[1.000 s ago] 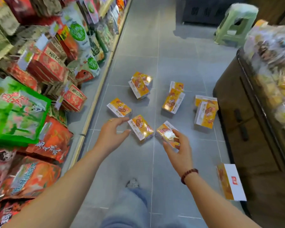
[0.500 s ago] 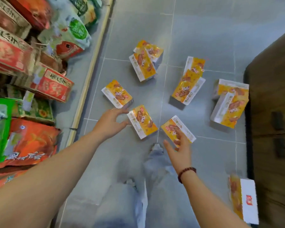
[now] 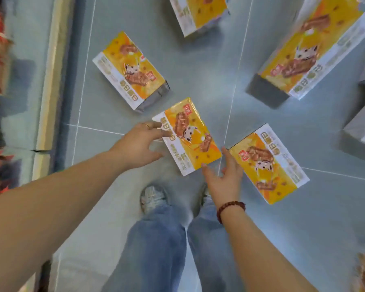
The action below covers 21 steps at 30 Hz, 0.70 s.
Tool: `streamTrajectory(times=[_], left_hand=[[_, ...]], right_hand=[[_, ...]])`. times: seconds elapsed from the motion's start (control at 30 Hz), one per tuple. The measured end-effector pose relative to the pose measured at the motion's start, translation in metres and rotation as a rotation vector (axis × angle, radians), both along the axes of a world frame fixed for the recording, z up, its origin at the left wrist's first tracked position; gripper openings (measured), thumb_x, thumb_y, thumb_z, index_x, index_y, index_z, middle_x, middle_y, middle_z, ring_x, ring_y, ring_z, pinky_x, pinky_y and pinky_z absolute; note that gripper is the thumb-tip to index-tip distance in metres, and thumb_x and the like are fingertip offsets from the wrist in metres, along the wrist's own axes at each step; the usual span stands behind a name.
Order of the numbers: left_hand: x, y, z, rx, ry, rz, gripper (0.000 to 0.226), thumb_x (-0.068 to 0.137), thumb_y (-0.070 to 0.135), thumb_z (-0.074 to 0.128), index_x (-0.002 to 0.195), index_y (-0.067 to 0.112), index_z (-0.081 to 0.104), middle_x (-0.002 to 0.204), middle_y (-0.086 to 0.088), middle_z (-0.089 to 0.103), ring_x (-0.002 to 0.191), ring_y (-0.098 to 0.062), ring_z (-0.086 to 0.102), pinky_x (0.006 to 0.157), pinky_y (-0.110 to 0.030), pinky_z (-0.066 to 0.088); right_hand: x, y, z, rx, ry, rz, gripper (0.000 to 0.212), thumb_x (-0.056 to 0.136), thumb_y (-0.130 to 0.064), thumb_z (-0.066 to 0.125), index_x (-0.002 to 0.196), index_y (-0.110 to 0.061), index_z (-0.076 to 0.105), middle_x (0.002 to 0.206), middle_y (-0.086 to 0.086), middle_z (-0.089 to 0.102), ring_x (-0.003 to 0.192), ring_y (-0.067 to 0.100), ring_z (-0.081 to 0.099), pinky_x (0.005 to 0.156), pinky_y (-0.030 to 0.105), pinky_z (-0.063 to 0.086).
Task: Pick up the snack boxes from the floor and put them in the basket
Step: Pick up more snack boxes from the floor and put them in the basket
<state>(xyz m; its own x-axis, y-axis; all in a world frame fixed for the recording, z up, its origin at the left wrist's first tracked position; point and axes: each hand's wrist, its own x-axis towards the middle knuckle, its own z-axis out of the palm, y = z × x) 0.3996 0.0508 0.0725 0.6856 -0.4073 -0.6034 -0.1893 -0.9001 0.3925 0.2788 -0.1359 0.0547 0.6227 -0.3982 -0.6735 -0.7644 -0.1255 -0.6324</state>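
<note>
Grey tile floor (image 3: pixel 198 81), shop aisle, snack boxes scattered flat on it; basket not in view. Left hand (image 3: pixel 138 145) has fingers spread, tips on the white edge of the middle box (image 3: pixel 188 135). Right hand (image 3: pixel 224 178) is open between that box and the right box (image 3: pixel 268 163), holding nothing. Risks: glossy wrap could slip from a one-edge grab; reaching for two boxes at once could fumble both. Versus half a second ago: person has bent much lower, boxes loom larger, left hand now touching the box.
</note>
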Motion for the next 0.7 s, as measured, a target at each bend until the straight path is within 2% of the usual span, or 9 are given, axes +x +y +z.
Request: streamTrajectory(times=[0.1,0.17,0.2,0.23,0.3,0.37,0.47,0.57,0.7], left_hand=[[0.019,0.002,-0.063,-0.075,-0.06,-0.048,0.058,0.077,0.029,0.074,0.13,0.032,0.051,0.147,-0.007,0.035,0.133,-0.026,0.031,0.107,-0.035,0.026],[0.032,0.001,-0.097,-0.137,-0.118,-0.055,0.064,0.072,0.034,0.076,0.131,0.035,0.049,0.147,-0.01,0.033,0.134,-0.031,0.031,0.108,-0.044,0.028],[0.038,0.0,-0.113,-0.15,-0.152,-0.046,0.069,0.07,0.038,0.077,0.132,0.037,0.046,0.148,-0.012,0.03,0.135,-0.034,0.029,0.109,-0.047,0.027],[0.044,-0.002,-0.126,-0.139,-0.176,-0.045,0.075,0.068,0.042,0.078,0.134,0.039,0.042,0.151,-0.013,0.026,0.137,-0.035,0.026,0.11,-0.05,0.026],[0.054,-0.005,-0.147,-0.068,-0.161,-0.065,0.085,0.064,0.049,0.078,0.136,0.049,0.032,0.155,-0.01,0.015,0.14,-0.035,0.019,0.11,-0.052,0.024],[0.059,-0.004,-0.165,-0.018,-0.104,-0.074,0.093,0.06,0.057,0.076,0.137,0.054,0.025,0.156,-0.007,0.009,0.141,-0.032,0.017,0.109,-0.051,0.025],[0.059,-0.004,-0.181,-0.019,-0.052,-0.059,0.098,0.059,0.054,0.078,0.138,0.054,0.021,0.151,-0.011,0.019,0.138,-0.028,0.023,0.109,-0.044,0.028],[0.052,-0.001,-0.177,-0.039,-0.061,-0.003,0.097,0.058,0.05,0.08,0.138,0.053,0.025,0.143,-0.012,0.027,0.133,-0.028,0.029,0.106,-0.039,0.031],[0.039,0.005,-0.128,-0.097,-0.093,0.073,0.089,0.061,0.047,0.08,0.136,0.05,0.033,0.141,-0.011,0.03,0.134,-0.026,0.029,0.107,-0.038,0.031]], right_hand=[[0.002,0.025,-0.057,0.049,0.055,-0.019,0.082,0.08,-0.028,0.072,0.144,-0.041,0.022,0.15,0.012,0.016,0.134,0.012,0.027,0.095,0.011,0.026],[0.003,0.04,-0.088,0.04,0.053,-0.024,0.09,0.079,-0.024,0.073,0.146,-0.039,0.016,0.152,0.016,0.007,0.122,0.002,0.024,0.079,-0.008,0.016],[0.005,0.046,-0.101,0.029,0.062,-0.029,0.093,0.078,-0.023,0.074,0.147,-0.038,0.013,0.153,0.018,0.002,0.118,0.0,0.019,0.075,-0.011,0.011],[0.007,0.051,-0.111,0.012,0.081,-0.037,0.095,0.078,-0.025,0.074,0.147,-0.04,0.01,0.154,0.018,-0.002,0.118,0.002,0.017,0.074,-0.009,0.01],[0.01,0.055,-0.131,-0.035,0.123,-0.059,0.1,0.076,-0.028,0.075,0.146,-0.043,0.006,0.153,0.019,0.003,0.119,0.013,0.036,0.075,0.001,0.019],[0.012,0.06,-0.147,-0.053,0.128,-0.087,0.104,0.074,-0.032,0.077,0.145,-0.046,0.002,0.145,0.016,0.026,0.094,0.019,0.052,0.081,0.011,0.031],[0.012,0.066,-0.158,-0.044,0.102,-0.135,0.108,0.072,-0.034,0.078,0.143,-0.051,-0.001,0.127,0.01,0.043,0.068,0.0,0.043,0.083,0.022,0.04],[0.01,0.064,-0.151,-0.055,0.106,-0.148,0.107,0.07,-0.034,0.079,0.143,-0.052,0.003,0.124,0.007,0.041,0.069,-0.007,0.037,0.088,0.021,0.037],[0.016,0.048,-0.107,-0.093,0.136,-0.056,0.107,0.067,-0.044,0.079,0.141,-0.055,0.003,0.126,0.009,0.041,0.084,0.008,0.044,0.083,0.023,0.036]])
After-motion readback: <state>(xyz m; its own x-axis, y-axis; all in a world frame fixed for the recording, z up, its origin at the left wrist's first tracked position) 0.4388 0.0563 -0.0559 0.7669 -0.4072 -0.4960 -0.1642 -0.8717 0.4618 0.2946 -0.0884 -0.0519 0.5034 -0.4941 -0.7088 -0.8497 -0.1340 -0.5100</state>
